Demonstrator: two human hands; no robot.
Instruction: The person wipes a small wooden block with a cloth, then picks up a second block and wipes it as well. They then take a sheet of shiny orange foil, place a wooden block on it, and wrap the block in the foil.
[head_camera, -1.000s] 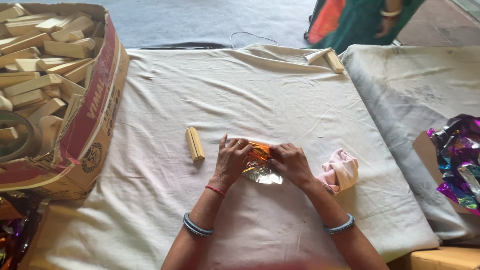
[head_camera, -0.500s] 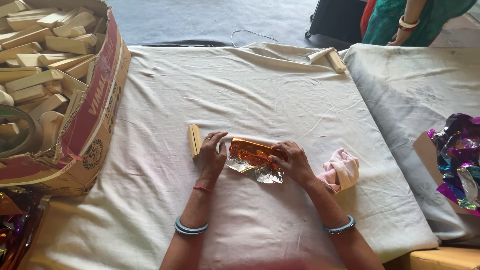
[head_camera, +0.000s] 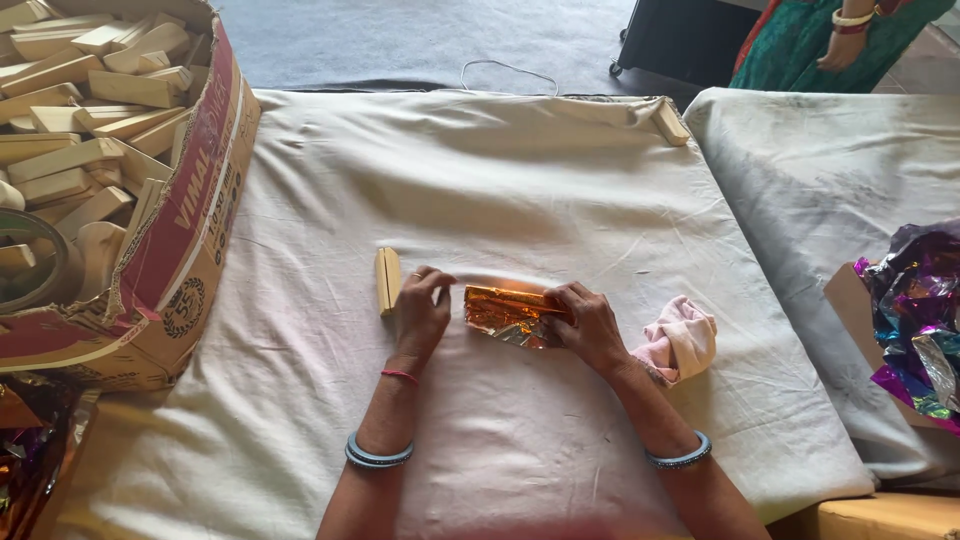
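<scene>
A white cloth (head_camera: 480, 180) covers the work surface, wrinkled and faintly stained. On it, a little nearer the person than the middle, lies a foil-wrapped block (head_camera: 505, 311): shiny orange on top with crumpled silver foil showing along its near edge, the wrap loose and creased rather than smooth. Its long axis runs left to right across the view, tilted slightly so the right end sits a bit nearer the person.

The right hand (head_camera: 588, 325) rests on the block's right end, fingers pressing down on the foil there. The left hand (head_camera: 422, 308) lies just beside the block's left end, fingers curled loosely with the fingertips bent toward the cloth; whether it touches the foil cannot be told. It holds nothing.

Just left of the left hand stands a bare wooden block (head_camera: 387, 280), its long axis pointing away from the person. A crumpled pink cloth (head_camera: 681, 339) lies just right of the right hand.
</scene>
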